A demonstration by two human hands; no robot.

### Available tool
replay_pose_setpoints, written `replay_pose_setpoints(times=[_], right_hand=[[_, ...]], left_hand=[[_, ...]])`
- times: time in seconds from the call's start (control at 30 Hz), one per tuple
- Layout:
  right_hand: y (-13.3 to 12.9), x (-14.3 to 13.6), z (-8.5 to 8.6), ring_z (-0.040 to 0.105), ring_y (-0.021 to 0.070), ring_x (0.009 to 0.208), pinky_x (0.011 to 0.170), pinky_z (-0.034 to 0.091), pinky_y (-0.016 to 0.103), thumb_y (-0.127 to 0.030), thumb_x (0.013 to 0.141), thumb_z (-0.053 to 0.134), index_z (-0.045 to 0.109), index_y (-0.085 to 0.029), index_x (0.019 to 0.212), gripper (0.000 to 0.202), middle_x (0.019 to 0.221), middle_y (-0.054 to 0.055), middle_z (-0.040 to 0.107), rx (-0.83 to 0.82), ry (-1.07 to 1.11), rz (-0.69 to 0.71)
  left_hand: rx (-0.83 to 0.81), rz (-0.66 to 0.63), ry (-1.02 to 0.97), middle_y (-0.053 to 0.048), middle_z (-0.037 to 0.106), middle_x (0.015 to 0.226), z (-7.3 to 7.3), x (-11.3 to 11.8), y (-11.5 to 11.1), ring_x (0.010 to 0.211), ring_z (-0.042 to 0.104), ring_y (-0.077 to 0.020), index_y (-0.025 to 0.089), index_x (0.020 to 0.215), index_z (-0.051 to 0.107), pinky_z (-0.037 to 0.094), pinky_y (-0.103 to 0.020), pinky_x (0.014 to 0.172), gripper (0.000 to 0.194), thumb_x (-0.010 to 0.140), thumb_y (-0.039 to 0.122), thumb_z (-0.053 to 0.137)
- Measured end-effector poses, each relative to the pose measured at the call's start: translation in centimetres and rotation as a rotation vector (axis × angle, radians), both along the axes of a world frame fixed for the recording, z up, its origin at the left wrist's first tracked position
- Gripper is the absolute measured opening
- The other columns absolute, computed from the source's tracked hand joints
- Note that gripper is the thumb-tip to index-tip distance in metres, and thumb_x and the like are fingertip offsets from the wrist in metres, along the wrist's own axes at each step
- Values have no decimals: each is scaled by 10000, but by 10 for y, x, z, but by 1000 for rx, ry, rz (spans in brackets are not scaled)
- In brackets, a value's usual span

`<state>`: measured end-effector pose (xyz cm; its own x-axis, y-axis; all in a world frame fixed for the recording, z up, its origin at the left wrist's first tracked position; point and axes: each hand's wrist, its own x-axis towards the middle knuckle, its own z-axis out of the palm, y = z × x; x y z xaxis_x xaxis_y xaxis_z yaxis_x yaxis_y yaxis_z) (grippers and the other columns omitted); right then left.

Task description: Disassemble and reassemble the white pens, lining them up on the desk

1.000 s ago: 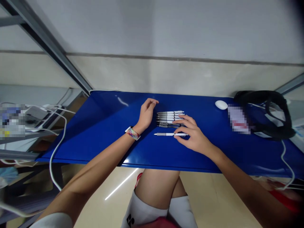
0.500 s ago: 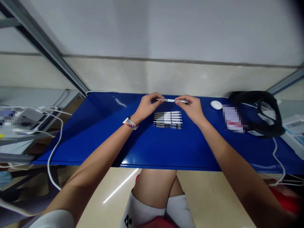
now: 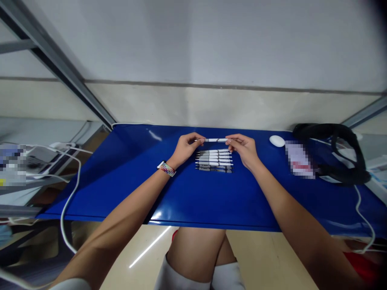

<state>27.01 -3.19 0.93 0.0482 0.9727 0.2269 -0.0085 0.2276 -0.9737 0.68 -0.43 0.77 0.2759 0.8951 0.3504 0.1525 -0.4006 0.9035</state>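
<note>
Between my two hands a white-and-grey pen (image 3: 215, 140) lies level, just beyond a row of pens. My left hand (image 3: 190, 146) pinches its grey tip end. The fingers of my right hand (image 3: 242, 146) are closed on its other end, covering part of it. Nearer to me, several matching pens (image 3: 214, 160) lie side by side on the blue table (image 3: 193, 197), grey ends to the left. The nearest one looks darker and more see-through than the white ones. A colourful woven band (image 3: 167, 168) circles my left wrist.
At the right lie a white oval object (image 3: 277, 141), a blurred-out packet (image 3: 299, 159) and a black looped headset-like strap (image 3: 335, 153). White cables (image 3: 71, 197) hang by the table's left side. A wall (image 3: 193, 106) stands behind the table.
The view has tilted slightly, so everything sits lower in the picture. Both hands still hold the pen, which is now closer to the row; my right fingers have shifted towards its end.
</note>
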Motion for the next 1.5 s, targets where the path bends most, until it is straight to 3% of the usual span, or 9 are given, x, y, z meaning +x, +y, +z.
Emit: replay_pose_setpoints(times=[0.27, 0.47, 0.6, 0.77, 0.9, 1.07, 1.13, 1.3, 1.5], right_hand=[[0, -3, -5, 663, 168, 646, 643, 573, 349, -429, 807, 891, 842, -234, 990, 272, 803, 36, 781, 31, -66, 36], [3, 0, -6, 651, 158, 651, 624, 555, 330, -439, 800, 886, 822, -212, 990, 303, 840, 45, 786, 0, -13, 16], [6, 3, -7, 637, 152, 644, 612, 533, 321, -436, 797, 887, 821, -220, 994, 300, 850, 43, 782, -7, 10, 24], [8, 4, -7, 615, 142, 626, 590, 500, 306, -419, 796, 888, 826, -218, 1001, 293, 841, 42, 783, -2, 39, 35], [8, 3, -5, 607, 138, 620, 583, 489, 302, -427, 792, 886, 823, -215, 1004, 306, 844, 42, 785, -19, 32, 32], [7, 3, -4, 594, 123, 605, 570, 468, 284, -386, 798, 887, 830, -210, 989, 265, 824, 37, 781, -10, 59, 38], [8, 4, -5, 597, 120, 607, 572, 461, 281, -372, 808, 885, 835, -213, 990, 247, 824, 35, 781, 1, 71, 45], [10, 6, -7, 603, 131, 619, 580, 455, 292, -375, 796, 897, 847, -229, 994, 251, 824, 33, 780, -3, 97, 68], [10, 6, -1, 579, 133, 617, 576, 451, 303, -357, 728, 913, 851, -224, 920, 242, 781, 33, 745, -76, 249, 42]], left_hand=[[-77, 72, -35, -15, 578, 544, 1, -2, 1, 567, 530, -153, 215, 624, 712, 447, -339, 666, 596, 1014, 652, 603], [-29, 36, -85, -22, 755, 859, -2, 0, 0, 741, 644, -169, 236, 1078, 791, 492, -318, 732, 341, 892, 521, 822], [-33, 62, 1, -39, 710, 730, -4, -2, 2, 706, 632, -178, 210, 796, 776, 489, -342, 749, 443, 1019, 565, 632], [45, 91, 7, -18, 748, 864, 0, -2, 1, 782, 647, -178, 230, 1037, 786, 502, -330, 793, 288, 897, 480, 813], [-7, 67, 37, -33, 680, 682, 2, -2, 0, 688, 620, -177, 209, 732, 727, 480, -339, 740, 524, 1052, 585, 553], [38, 69, -14, 4, 704, 790, 0, -3, 1, 730, 613, -159, 238, 1065, 759, 451, -303, 726, 300, 896, 474, 830], [25, 58, 9, -10, 697, 765, -1, -4, 2, 711, 602, -154, 214, 892, 754, 435, -304, 711, 304, 943, 513, 772], [-60, 124, 34, -16, 543, 553, -1, -5, 4, 585, 521, -149, 196, 540, 563, 373, -321, 629, 672, 1040, 645, 553], [-30, 127, -122, -28, 721, 812, -3, -5, 7, 768, 620, -171, 194, 901, 767, 462, -303, 753, 302, 933, 494, 761]])
